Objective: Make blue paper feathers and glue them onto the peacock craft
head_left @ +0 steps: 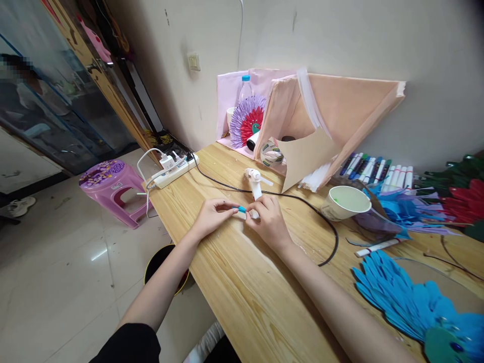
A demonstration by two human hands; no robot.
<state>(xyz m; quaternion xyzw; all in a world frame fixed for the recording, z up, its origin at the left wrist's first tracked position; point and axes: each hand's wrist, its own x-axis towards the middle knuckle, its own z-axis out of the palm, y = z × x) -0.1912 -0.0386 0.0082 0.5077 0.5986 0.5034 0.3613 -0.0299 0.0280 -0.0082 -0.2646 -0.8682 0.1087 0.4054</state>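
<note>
Between my two hands, just above the wooden table point(234, 282), is a small bright blue piece point(239, 208), perhaps a paper or felt petal. My left hand point(212, 216) pinches its left end with thumb and forefinger. The fingertips of my right hand point(266, 217) close on its right end. Right behind them stands a white glue gun point(254, 182), its black cord point(302, 199) curving over the table. At the lower right lies a craft piece of layered blue petals point(404, 297) with a green part.
A power strip point(176, 171) sits at the table's left edge. A paper bowl point(346, 201), several markers point(374, 169), a tape roll point(271, 153) and cut cardboard point(308, 154) stand behind. On the floor are a pink stool point(117, 191) and a dark bin point(159, 259). A person point(34, 91) shows behind glass.
</note>
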